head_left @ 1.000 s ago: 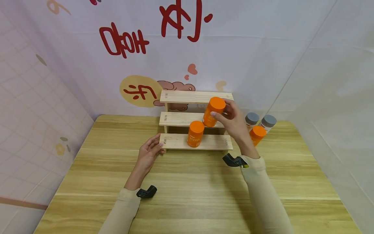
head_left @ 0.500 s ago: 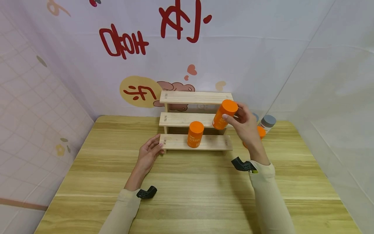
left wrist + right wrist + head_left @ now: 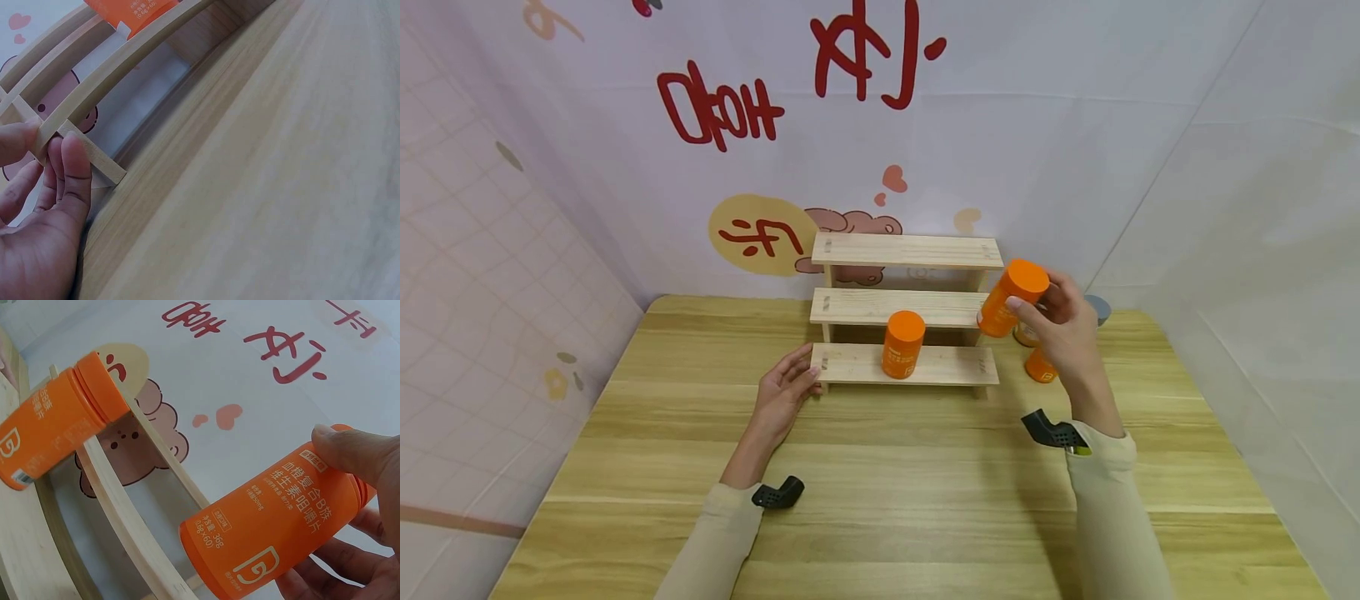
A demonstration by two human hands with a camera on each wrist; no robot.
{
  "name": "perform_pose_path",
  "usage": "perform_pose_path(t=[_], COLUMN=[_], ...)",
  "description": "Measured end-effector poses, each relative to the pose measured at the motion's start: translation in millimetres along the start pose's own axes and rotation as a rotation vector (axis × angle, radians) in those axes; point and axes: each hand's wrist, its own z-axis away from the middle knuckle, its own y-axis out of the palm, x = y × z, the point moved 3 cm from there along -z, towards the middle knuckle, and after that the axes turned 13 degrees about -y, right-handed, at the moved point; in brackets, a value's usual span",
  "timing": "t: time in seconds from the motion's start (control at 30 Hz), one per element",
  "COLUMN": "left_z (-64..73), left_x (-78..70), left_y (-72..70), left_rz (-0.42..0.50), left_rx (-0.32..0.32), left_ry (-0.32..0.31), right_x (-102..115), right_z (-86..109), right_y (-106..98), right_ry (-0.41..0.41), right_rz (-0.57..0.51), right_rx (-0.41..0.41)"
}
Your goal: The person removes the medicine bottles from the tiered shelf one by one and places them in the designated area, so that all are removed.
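A three-tier wooden display rack [image 3: 955,364] stands against the back wall. My left hand [image 3: 781,398] grips the left end of its lowest board; the left wrist view has the thumb on top and fingers [image 3: 75,165] beneath. On that lowest board an orange pill bottle [image 3: 902,348] stands upright. My right hand [image 3: 1070,337] holds a second orange pill bottle [image 3: 1009,302], tilted, in the air by the right end of the middle board. In the right wrist view its printed label [image 3: 275,515] faces the camera, with the thumb across its upper part.
Behind the right hand, on the table [image 3: 895,500], another orange bottle [image 3: 1040,367] is partly hidden. A grey cap [image 3: 1099,308] and part of a further bottle [image 3: 1026,335] show around that hand. A printed cloth wall [image 3: 1060,167] closes off the back.
My right hand has moved right with the orange pill bottle, from in front of the middle board to its right end. The left hand and the bottle on the lowest board have stayed put.
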Motion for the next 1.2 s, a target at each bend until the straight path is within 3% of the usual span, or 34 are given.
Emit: perform_pose_path(t=[0.33, 0.73, 1.2], left_z=[-1.1, -0.6, -1.3], left_x=[0.2, 0.4, 1.4], left_y=[-0.7, -0.2, -0.7], left_rz=[-0.019, -0.017, -0.018], left_rx=[0.007, 0.008, 0.004], left_ry=[0.004, 0.001, 0.007], right_x=[-5, -13, -23], right_z=[6.0, 13.7, 21.7], right_y=[-24, -50, -80], right_ry=[-0.006, 0.074, 0.078], right_rz=[-0.058, -0.054, -0.083], right_rx=[-0.061, -0.141, -0.265])
